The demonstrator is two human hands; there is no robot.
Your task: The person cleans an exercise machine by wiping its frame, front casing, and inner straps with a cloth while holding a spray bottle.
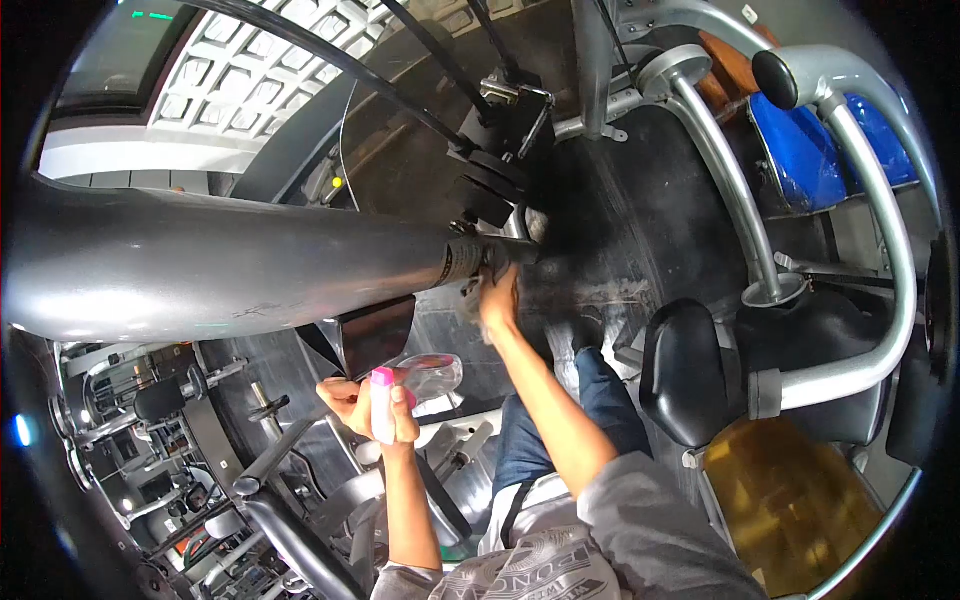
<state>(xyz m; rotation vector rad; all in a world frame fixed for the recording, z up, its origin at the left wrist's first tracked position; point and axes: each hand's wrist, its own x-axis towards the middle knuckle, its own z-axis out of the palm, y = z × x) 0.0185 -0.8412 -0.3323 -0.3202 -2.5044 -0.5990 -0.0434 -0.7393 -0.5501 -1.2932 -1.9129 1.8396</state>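
In the head view, bends over a dark floor [640,210], scuffed and streaked with pale marks, amid metal gym equipment. Has a broad grey beam [230,265] running in from the left side of the view to the right hand [498,292], with a glossy black panel [378,335] just beneath. Faces a white lattice [240,80] at upper left, a blue pad [800,155] at upper right and a gold-brown panel [790,500] at lower right.

Holds a spray bottle [432,378] in the left hand [398,412], with fingers closed around the white-and-pink spray head [383,400]; near the black panel, clear-bodied, tipped on its side. Reaches with the right hand to the narrow end of the beam, beside a dark label [462,262]. Cannot tell whether clenched or released there, nor make out the blurred greyish patch by the fingers.

Can read "PON" within the larger lettering on the grey shirt [540,570], but not the smaller lines. Cannot read the label, nor the green marks on the dark pane [120,55] at upper left.

Can count two hands, one bottle, one broad beam, one lattice, one gold-brown panel and three long black rods [350,68] at the top.
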